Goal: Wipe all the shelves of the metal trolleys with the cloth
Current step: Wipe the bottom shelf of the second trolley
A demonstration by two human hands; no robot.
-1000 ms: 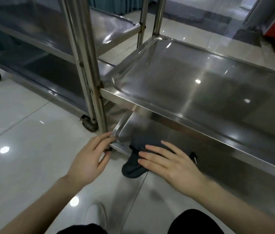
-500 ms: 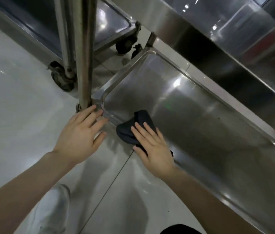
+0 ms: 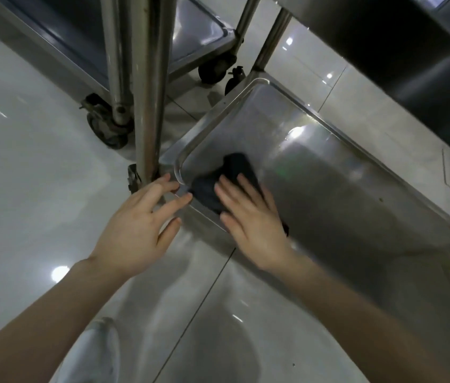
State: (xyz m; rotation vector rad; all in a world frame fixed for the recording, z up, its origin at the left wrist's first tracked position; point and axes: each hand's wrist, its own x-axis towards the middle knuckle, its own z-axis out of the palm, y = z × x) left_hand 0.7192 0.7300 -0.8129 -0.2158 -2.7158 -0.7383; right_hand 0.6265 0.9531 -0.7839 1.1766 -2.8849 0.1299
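Observation:
A dark cloth point(image 3: 229, 175) lies in the near left corner of the bottom shelf point(image 3: 342, 183) of a steel trolley. My right hand point(image 3: 254, 219) presses flat on the cloth with straight fingers. My left hand point(image 3: 140, 225) rests with spread fingers against the shelf's corner, at the foot of the trolley's upright post point(image 3: 149, 87). The shelf above point(image 3: 400, 37) overhangs at the top right.
A second trolley point(image 3: 196, 31) stands behind the post at top centre, its castor wheels point(image 3: 107, 128) on the glossy tiled floor point(image 3: 24, 167). My white shoe point(image 3: 91, 352) shows at the bottom left.
The view has dropped from the middle shelf to the bottom one. My right hand has slid the cloth from the shelf's edge further onto its surface. My left hand stays at the corner.

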